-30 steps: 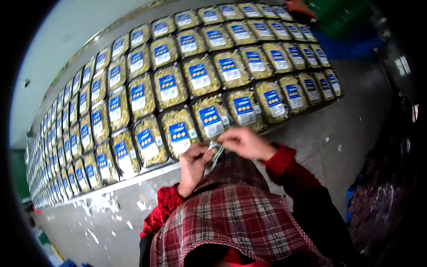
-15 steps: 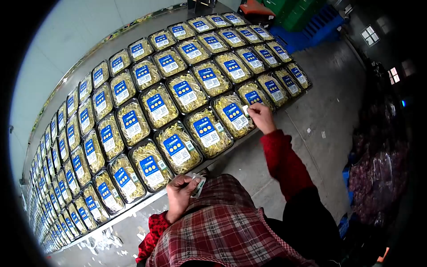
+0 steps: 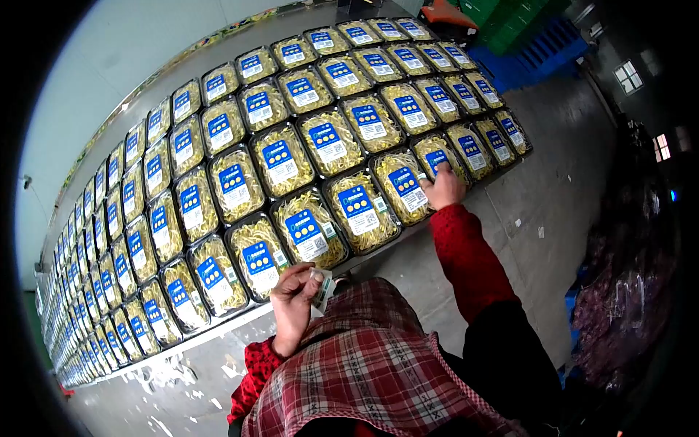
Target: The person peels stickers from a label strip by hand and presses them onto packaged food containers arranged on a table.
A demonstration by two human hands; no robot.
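My left hand [image 3: 293, 297] is closed on a small sheet of stickers [image 3: 321, 290], held just off the table's near edge. My right hand [image 3: 445, 188] is down at the front row, its fingers pinched at the right edge of a tray of bean sprouts [image 3: 392, 205]. A small pale sticker shows at the thumb tip, partly covered by the fingers. Just beyond the fingertips is the neighbouring tray [image 3: 430, 146]. Left of my right hand, a front-row tray [image 3: 381, 227] carries a small white-and-green sticker [image 3: 380, 205] beside its large blue-and-white label.
Black sprout trays stand in close rows across the long table [image 3: 218, 54]. Green crates [image 3: 510, 22] and a blue pallet [image 3: 535, 51] are at the back right. Purple-looking bagged goods [image 3: 619, 313] lie to the right. Paper scraps [image 3: 167, 371] litter the floor.
The view has shifted, so the trays appear further right. My right hand has brought the small sticker down to the tray's right edge. My left hand still holds the sticker sheet.
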